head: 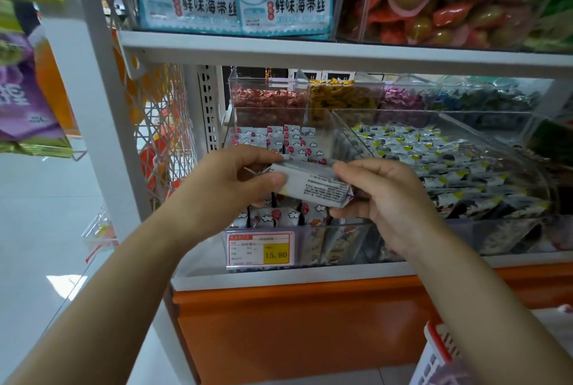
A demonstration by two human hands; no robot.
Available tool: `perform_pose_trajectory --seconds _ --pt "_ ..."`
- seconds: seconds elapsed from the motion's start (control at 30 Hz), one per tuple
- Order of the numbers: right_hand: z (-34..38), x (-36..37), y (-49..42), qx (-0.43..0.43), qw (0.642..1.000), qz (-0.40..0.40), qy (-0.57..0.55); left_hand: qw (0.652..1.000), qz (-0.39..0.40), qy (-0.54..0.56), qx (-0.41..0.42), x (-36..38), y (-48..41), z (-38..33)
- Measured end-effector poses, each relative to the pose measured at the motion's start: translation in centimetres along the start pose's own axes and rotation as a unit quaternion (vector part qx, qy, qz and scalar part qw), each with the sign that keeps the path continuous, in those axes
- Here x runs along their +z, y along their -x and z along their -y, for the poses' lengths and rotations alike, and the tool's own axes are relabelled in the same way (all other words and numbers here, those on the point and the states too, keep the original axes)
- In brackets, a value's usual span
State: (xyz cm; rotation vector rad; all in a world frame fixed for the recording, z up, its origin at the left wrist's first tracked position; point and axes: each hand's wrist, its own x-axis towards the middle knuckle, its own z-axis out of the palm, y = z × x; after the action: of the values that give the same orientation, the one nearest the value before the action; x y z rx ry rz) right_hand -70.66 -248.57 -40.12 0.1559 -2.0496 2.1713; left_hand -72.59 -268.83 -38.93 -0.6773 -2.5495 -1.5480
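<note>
Head view: a small foil snack packet (319, 188) hangs just above the clear bin (344, 140) on the shelf (310, 276). The left grip (248, 180) pinches its left end and the right grip (381, 198) its right. It is likely light, crinkly and slippery, so the 2 sealed ends seem the safest holds.

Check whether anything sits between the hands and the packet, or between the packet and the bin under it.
Nothing visible does. The left hand and right hand both pinch the packet by its ends. They hold it over the open-topped bin of like packets, with no lid or other thing between.
</note>
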Motion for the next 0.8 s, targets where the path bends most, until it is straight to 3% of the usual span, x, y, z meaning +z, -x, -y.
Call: perform_pose_trajectory --seconds 0.2,0.33,0.53,0.63,0.8 --pt "-1.1 0.1 0.0 -0.023 1.000 0.001 0.010 0.999 -0.020 -0.049 -0.008 0.6 -0.3 0.7" --pt "-1.3 0.5 0.4 -0.066 0.989 0.025 0.130 0.995 -0.074 -0.062 -0.015 1.1 -0.6 0.8" --pt "-0.6 -0.2 -1.1 -0.136 0.971 -0.113 0.160 0.984 -0.140 -0.114 0.008 2.1 -2.1 0.7" --pt "-0.4 -0.4 -2.3 -0.148 0.959 -0.158 0.182 0.974 -0.098 -0.204 -0.001 2.4 -4.3 1.1" --pt "-0.1 -0.4 -4.9 -0.168 0.937 -0.188 0.241 0.936 0.058 -0.340 -0.065 3.4 -8.6 2.4"
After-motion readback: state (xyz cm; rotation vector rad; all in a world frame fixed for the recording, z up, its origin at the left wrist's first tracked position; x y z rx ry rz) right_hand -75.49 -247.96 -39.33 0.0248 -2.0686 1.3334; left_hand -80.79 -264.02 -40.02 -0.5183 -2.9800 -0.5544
